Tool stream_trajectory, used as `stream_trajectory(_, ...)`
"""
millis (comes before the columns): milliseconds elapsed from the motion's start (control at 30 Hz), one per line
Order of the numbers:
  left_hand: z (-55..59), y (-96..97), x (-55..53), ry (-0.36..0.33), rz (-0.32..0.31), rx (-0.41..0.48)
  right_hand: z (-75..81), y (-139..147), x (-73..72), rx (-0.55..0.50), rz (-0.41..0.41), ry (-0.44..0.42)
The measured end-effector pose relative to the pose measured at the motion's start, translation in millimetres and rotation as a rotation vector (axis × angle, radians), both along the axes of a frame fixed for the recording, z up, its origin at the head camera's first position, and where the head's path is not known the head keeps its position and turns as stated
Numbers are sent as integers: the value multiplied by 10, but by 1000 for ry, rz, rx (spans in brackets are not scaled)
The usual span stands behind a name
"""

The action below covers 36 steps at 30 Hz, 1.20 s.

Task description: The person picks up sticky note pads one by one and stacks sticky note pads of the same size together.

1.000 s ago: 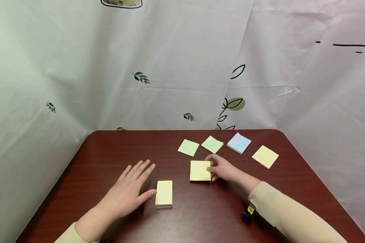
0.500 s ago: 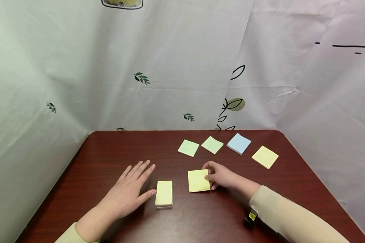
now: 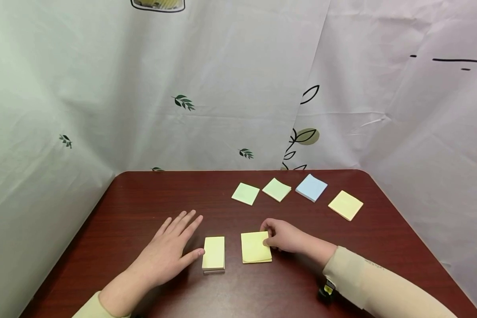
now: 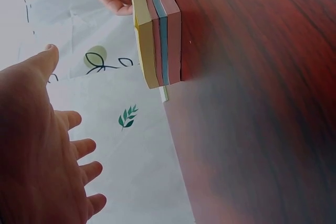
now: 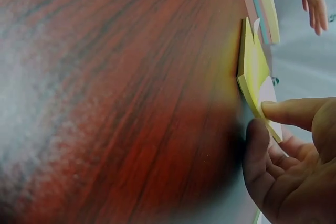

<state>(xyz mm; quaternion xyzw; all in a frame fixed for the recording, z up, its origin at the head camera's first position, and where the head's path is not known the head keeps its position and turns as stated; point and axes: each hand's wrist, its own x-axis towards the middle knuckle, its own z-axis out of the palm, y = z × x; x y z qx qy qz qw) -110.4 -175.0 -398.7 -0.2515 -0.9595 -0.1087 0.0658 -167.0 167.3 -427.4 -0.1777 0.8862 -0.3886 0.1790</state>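
Observation:
My right hand [image 3: 285,236] pinches a square yellow sticky note pad [image 3: 254,248] at its right edge, thumb on top. Seen from the right wrist, the pad [image 5: 250,69] is tilted close over the table, and its top sheets lift a little from the rest. Left of it stands a narrow stack of sticky note pads [image 3: 213,253], yellow on top. The left wrist view shows pink and blue layers in this stack [image 4: 160,35]. My left hand [image 3: 164,251] is spread flat with straight fingers, its thumb tip right at the stack's left edge in the head view.
Along the far right of the dark red table [image 3: 163,194] lie two pale green pads [image 3: 245,194], a blue pad [image 3: 312,188] and a pale yellow pad [image 3: 345,205]. White patterned cloth [image 3: 222,88] hangs behind and at both sides.
My right hand has brought the yellow pad toward me and slightly left, closer to the narrow stack. The left hand has stayed in place.

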Motion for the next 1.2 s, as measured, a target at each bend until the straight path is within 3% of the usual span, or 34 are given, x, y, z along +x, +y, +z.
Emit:
stream_trajectory(167,-5,-3,0,-7,4,0,8,-29,13,112,-7,111)
stream_trajectory(400,-14,0,2,-13,9,0,-14,-68,6,216,11,181)
stream_trajectory(800,-21,10,2,-11,15,-3,-37,-40,-21,258,44,284)
stream_trajectory(1200,-32,12,-3,0,14,-16,-23,-37,6,249,50,282)
